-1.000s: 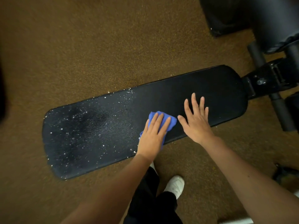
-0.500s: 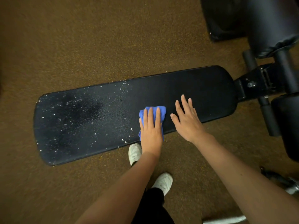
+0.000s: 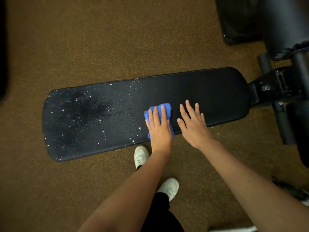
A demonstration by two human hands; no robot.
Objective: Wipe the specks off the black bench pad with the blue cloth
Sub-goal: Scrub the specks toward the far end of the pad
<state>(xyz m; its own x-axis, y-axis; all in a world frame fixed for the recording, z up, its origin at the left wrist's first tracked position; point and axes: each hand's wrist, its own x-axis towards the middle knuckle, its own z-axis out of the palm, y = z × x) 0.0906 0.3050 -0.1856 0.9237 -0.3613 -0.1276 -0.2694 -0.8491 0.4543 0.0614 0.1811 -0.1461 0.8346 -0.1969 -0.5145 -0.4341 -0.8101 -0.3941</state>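
The long black bench pad (image 3: 209, 96) lies across the middle of the view. White specks (image 3: 80, 104) cover its left half, while its right half looks plain black. My left hand (image 3: 158, 127) presses flat, fingers straight, on the folded blue cloth (image 3: 165, 108) near the pad's front edge, at the border of the specked part. Just to the right, my right hand (image 3: 194, 126) rests flat on the bare pad with fingers spread.
Brown speckled carpet (image 3: 100, 39) surrounds the bench. The bench's black frame and foam rollers (image 3: 282, 91) stand at the right, with dark padded equipment (image 3: 247, 19) behind. My white shoes (image 3: 141, 155) stand just in front of the pad.
My left hand turned from angled to pointing straight up the pad and shifted the cloth slightly leftward. The right hand stayed planted beside it. The camera view moved.
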